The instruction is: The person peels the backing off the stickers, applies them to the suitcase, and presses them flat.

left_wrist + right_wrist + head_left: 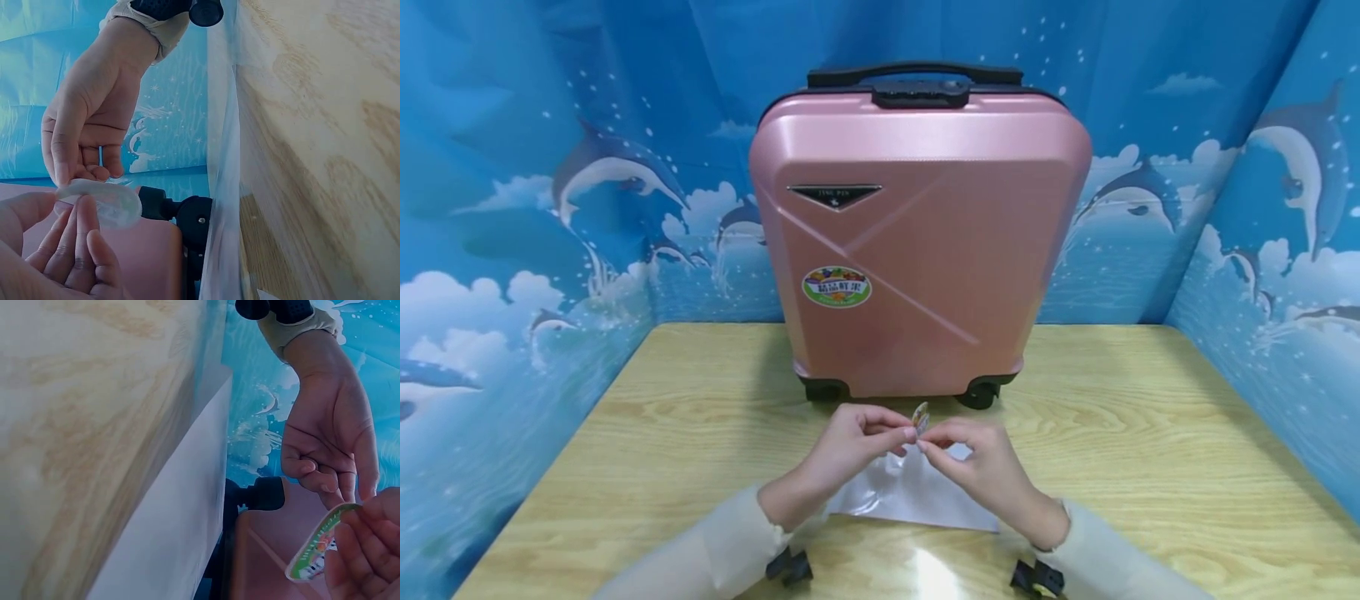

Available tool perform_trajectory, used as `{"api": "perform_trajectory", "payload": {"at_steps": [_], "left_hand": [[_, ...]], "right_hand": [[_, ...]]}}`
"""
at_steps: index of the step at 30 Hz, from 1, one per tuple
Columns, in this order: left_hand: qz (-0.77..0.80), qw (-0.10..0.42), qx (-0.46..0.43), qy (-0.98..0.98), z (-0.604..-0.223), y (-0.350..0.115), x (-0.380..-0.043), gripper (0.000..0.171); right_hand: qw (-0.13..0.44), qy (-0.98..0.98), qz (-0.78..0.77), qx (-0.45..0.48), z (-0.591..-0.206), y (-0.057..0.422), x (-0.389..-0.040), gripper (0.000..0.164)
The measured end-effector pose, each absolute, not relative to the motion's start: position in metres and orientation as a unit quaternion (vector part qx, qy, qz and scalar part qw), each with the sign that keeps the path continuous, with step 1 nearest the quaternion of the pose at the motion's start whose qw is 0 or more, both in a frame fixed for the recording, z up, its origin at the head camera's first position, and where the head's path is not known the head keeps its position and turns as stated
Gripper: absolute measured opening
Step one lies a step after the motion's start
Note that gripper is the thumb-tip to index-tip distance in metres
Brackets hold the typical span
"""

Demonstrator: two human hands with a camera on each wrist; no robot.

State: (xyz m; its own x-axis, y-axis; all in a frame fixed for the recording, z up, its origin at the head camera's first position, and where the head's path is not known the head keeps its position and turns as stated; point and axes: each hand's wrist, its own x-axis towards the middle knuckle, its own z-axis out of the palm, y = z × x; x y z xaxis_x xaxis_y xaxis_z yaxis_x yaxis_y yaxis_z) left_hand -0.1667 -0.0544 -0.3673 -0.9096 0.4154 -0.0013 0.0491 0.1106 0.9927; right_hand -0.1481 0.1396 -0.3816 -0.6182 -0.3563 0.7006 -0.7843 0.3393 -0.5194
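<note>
Between the fingertips of both hands is a small oval sticker (921, 415), held up just in front of a pink suitcase (917, 250). My left hand (861, 442) pinches its left edge, and my right hand (977, 462) pinches the opposite edge. From the left wrist, the sticker's pale, translucent back (115, 207) shows. Its printed face (315, 553), with a green rim, appears in the right wrist view. A similar oval fruit sticker (837, 287) is on the suitcase's front, below a dark triangular badge (835, 196). Fingers cover part of the held sticker.
Under the hands a glossy white sheet (917, 500) lies on the wood-grain table (700, 467). The suitcase stands upright on its black wheels (977, 395) behind it. Blue curtains with dolphins (617, 167) enclose the back and sides.
</note>
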Motion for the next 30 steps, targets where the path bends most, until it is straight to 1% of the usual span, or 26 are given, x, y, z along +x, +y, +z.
{"api": "perform_trajectory", "payload": {"at_steps": [10,19,22,25,27,30], "left_hand": [[0.651,0.155,0.160,0.726,-0.368,-0.055,-0.165,0.022],[0.653,0.138,0.164,0.727,-0.370,-0.058,-0.164,0.021],[0.651,0.133,0.162,0.729,-0.372,-0.061,-0.166,0.021],[0.648,0.126,0.160,0.734,-0.372,-0.064,-0.168,0.020],[0.650,0.123,0.155,0.734,-0.371,-0.066,-0.169,0.020],[0.654,0.120,0.149,0.732,-0.370,-0.070,-0.171,0.020]], "right_hand": [[0.263,-0.782,0.418,0.382,-0.384,0.139,-0.148,0.015],[0.244,-0.798,0.414,0.364,-0.389,0.140,-0.148,0.013],[0.225,-0.806,0.422,0.348,-0.390,0.142,-0.148,0.011],[0.191,-0.817,0.443,0.315,-0.390,0.147,-0.151,0.005],[0.157,-0.828,0.462,0.276,-0.390,0.150,-0.154,0.001],[0.099,-0.836,0.498,0.208,-0.389,0.155,-0.161,0.004]]}}
